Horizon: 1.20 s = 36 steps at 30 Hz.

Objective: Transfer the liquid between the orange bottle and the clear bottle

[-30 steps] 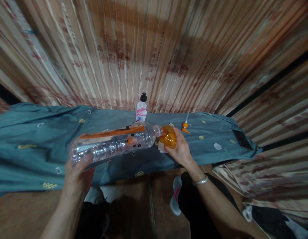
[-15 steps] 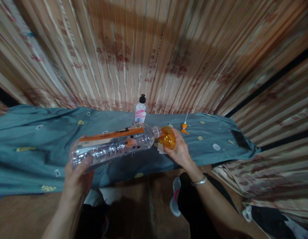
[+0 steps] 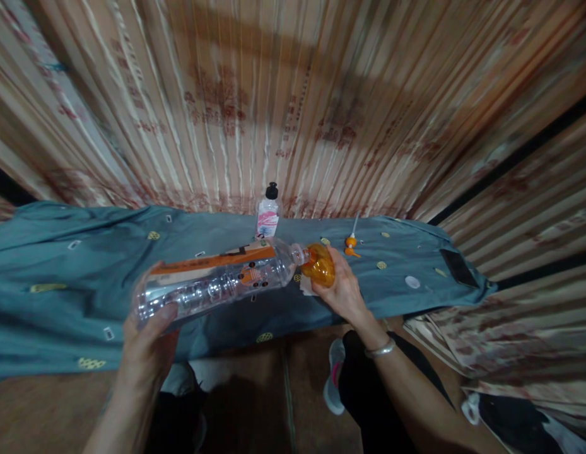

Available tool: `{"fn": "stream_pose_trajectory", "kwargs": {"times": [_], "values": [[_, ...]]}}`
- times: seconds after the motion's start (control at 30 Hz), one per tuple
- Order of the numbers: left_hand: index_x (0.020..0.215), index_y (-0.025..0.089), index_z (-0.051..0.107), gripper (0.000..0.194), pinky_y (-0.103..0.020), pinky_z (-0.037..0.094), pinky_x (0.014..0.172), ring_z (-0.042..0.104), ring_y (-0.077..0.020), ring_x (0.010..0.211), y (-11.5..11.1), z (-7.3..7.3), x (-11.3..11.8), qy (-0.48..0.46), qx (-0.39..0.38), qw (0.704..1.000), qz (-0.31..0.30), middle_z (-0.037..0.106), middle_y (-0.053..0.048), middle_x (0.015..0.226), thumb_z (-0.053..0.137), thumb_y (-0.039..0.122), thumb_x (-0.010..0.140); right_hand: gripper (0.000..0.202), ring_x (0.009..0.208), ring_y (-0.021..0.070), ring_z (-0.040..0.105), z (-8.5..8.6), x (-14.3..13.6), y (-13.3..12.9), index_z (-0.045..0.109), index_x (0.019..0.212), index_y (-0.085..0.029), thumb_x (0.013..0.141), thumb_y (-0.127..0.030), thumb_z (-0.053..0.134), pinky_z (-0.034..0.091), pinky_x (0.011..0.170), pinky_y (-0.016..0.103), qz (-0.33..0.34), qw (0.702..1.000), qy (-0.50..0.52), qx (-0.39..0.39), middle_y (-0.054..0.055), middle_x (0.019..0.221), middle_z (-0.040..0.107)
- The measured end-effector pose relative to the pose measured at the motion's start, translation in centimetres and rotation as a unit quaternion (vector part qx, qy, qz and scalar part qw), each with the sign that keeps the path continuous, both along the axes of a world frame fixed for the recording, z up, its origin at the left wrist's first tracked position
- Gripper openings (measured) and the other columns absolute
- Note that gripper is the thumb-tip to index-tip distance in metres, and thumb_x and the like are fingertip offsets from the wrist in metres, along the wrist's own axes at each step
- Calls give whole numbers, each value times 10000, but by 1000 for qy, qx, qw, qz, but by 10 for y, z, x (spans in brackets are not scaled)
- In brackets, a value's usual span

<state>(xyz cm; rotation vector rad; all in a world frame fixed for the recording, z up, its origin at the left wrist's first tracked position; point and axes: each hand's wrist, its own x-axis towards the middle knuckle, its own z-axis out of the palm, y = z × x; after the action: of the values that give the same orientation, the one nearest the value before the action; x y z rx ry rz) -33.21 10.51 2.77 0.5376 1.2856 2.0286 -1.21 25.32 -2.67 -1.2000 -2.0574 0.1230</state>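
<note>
My left hand (image 3: 151, 340) is wrapped round the base of a large clear plastic bottle (image 3: 217, 277) with an orange label. The bottle lies nearly level in the air, its neck tilted slightly up to the right. My right hand (image 3: 342, 287) grips a small amber bottle (image 3: 320, 265) on its side, its mouth against the clear bottle's neck. Whether liquid passes between the two cannot be made out. Beyond them on the cloth lies an orange pump head (image 3: 351, 244) with a thin tube.
A teal patterned cloth (image 3: 98, 252) covers the narrow table. At the back stands a clear bottle with a black cap (image 3: 269, 214). To the right are a round white lid (image 3: 412, 282) and a dark phone-like slab (image 3: 458, 267). Pleated curtains (image 3: 274, 107) hang close behind.
Both hands keep the two bottles mouth to mouth in almost the same pose. The view has shifted very slightly, and everything sits a little lower in the picture.
</note>
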Motion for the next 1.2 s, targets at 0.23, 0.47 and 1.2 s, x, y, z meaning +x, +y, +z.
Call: {"fn": "stream_pose_trajectory", "kwargs": {"times": [0.23, 0.47, 1.2], "values": [[1170, 335, 849, 788, -327, 664, 762, 742, -247, 870, 1, 1, 2, -16, 3, 1000, 4, 800, -28, 1070, 1058, 435, 416, 851, 1449, 373, 639, -1, 1, -1, 445, 1596, -163, 819, -325, 752, 551, 1210, 583, -6, 1000, 1, 6, 203, 1545, 658], [1274, 339, 825, 810, -273, 640, 774, 739, -219, 908, -1, -5, -4, -1, 14, 1000, -17, 788, -15, 1069, 1053, 401, 499, 863, 1436, 372, 648, -4, 3, -1, 439, 1606, -155, 826, -332, 763, 564, 1197, 576, -5, 1000, 3, 18, 204, 1541, 661], [1204, 334, 852, 881, -311, 647, 731, 738, -246, 863, 3, 1, 1, -20, -1, 1000, 11, 795, -20, 1033, 1064, 456, 357, 878, 1447, 371, 640, -3, 4, -2, 432, 1612, -175, 815, -325, 767, 559, 1200, 577, -8, 1000, 5, 4, 194, 1550, 657]]}}
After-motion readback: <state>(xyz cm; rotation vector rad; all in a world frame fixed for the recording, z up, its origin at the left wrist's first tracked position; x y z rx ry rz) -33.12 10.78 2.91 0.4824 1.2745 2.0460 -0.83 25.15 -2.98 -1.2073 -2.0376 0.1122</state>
